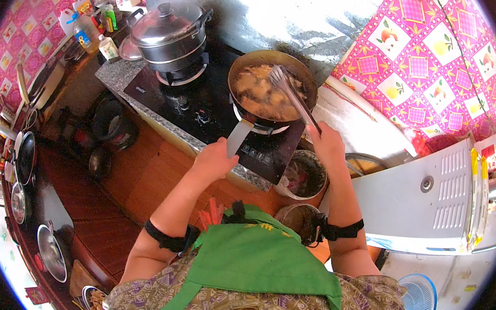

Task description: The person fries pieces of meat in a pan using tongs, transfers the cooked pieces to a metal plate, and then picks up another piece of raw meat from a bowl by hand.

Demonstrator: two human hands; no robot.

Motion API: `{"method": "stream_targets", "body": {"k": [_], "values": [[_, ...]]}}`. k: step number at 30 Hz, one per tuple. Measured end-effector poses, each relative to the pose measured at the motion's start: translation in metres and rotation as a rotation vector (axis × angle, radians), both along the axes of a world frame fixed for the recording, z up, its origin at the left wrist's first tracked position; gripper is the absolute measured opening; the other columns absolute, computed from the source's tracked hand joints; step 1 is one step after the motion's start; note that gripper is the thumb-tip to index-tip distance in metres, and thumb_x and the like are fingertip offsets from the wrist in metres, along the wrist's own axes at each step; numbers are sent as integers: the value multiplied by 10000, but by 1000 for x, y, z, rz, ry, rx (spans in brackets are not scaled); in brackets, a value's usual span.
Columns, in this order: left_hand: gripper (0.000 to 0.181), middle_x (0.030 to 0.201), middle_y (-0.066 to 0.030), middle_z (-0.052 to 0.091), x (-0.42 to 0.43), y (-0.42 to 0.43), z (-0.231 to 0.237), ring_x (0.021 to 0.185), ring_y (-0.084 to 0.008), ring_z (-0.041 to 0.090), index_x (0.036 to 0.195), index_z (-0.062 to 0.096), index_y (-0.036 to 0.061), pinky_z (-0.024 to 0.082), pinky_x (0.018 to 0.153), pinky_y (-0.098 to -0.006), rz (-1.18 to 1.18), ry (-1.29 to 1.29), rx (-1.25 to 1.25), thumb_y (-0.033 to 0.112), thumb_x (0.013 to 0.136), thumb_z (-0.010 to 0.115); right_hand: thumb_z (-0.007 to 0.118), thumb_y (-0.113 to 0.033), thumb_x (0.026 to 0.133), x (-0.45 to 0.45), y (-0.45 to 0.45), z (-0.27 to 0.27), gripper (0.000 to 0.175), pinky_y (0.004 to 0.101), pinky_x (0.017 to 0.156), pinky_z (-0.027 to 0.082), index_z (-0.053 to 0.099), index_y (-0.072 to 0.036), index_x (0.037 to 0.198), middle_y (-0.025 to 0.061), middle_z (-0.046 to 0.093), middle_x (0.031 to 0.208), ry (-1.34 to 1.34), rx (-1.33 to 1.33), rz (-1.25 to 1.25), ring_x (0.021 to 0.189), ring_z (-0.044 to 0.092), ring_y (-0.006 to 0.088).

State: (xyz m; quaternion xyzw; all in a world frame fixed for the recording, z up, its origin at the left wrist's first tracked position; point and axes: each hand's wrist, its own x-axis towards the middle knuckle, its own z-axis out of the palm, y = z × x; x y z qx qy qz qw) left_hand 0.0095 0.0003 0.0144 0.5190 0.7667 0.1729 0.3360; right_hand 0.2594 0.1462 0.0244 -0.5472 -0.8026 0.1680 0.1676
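A round metal wok point(237, 73) stands on the right burner of the black gas hob point(215, 128). Browned pieces of food point(259, 92) lie in dark liquid inside it. My left hand point(215, 159) grips the wok's flat metal handle point(239, 137) at its lower end. In my right hand point(326, 146) is a pair of metal tongs point(298, 100), slanting over the wok's right rim. The tongs' tips are above or against the food near the wok's far side; contact cannot be told.
A lidded steamer pot point(169, 39) occupies the left burner. Bottles point(82, 35) stand beyond it at the left. Below the hob's right end are two buckets point(303, 174), and a grey metal cabinet point(411, 189) is at the right. A blue fan point(415, 308) stands at lower right.
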Motion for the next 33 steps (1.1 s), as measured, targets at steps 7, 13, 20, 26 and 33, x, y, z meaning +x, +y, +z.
{"method": "stream_targets", "body": {"k": [7,13,20,26,33], "values": [[439,879,-270,607,-4,0,-11,877,-406,594,962,444,-56,479,762,-468,-7,37,52,294,776,634,528,-366,862,-63,-1,46,341,439,632,490,632,-41,844,146,645,752,-354,166,91,728,629,333],[433,889,-266,607,-1,1,-4,878,-407,593,971,448,-42,478,763,-473,-5,40,43,294,773,638,572,-363,835,-76,3,44,329,418,618,508,662,-49,797,136,657,757,-450,165,157,735,649,307],[436,902,-264,605,-6,-1,-15,884,-413,590,984,452,-37,478,764,-475,-1,50,65,292,771,643,568,-417,833,-38,8,77,377,434,673,495,651,-50,851,145,647,798,-507,15,41,795,632,316],[448,900,-271,604,-2,2,-8,882,-414,590,986,449,-53,480,762,-474,-27,41,75,291,775,644,552,-433,840,-23,12,68,388,437,676,492,649,-59,881,139,647,809,-548,45,-9,801,632,313],[443,893,-280,604,-5,0,-10,876,-416,594,968,450,-58,484,754,-474,-20,41,71,286,771,650,548,-443,840,-29,6,68,400,436,686,493,643,-57,878,133,648,812,-384,79,72,808,629,312]]}}
